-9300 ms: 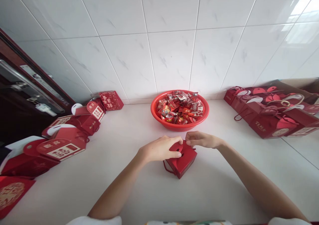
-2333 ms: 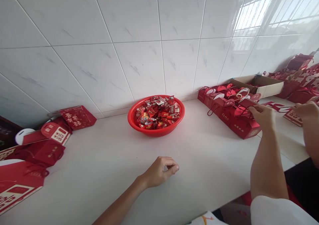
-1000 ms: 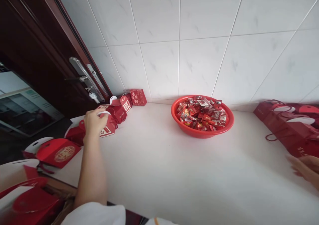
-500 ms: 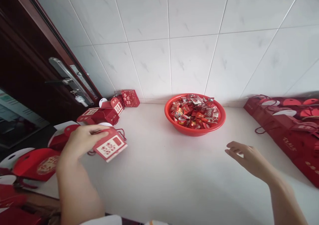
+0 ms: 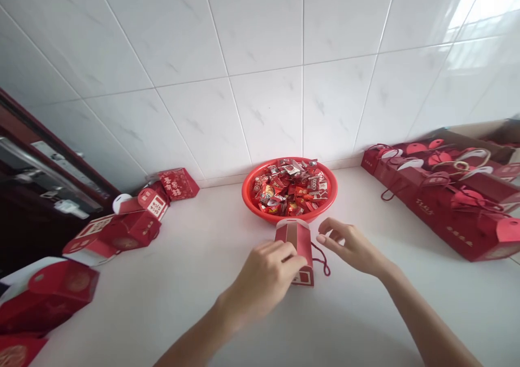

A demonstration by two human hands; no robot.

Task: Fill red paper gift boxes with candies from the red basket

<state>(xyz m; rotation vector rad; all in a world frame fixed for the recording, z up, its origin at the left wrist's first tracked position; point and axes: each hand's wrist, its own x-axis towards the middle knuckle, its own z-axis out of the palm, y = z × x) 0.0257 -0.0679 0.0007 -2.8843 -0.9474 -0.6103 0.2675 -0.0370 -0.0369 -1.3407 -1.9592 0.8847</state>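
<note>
Via head view: my left hand [image 5: 263, 277] has its grip pinching the near top edge of a small red card box [image 5: 304, 243] on the white desk [image 5: 195, 307], presumably to steady it. My right hand [image 5: 357, 249] sits just beside, thumb and fingers spread, empty; a red plastic basin [image 5: 248, 203] of wrapped sweets [image 5: 280, 185] lies just beyond, probably for easy reach.
</note>
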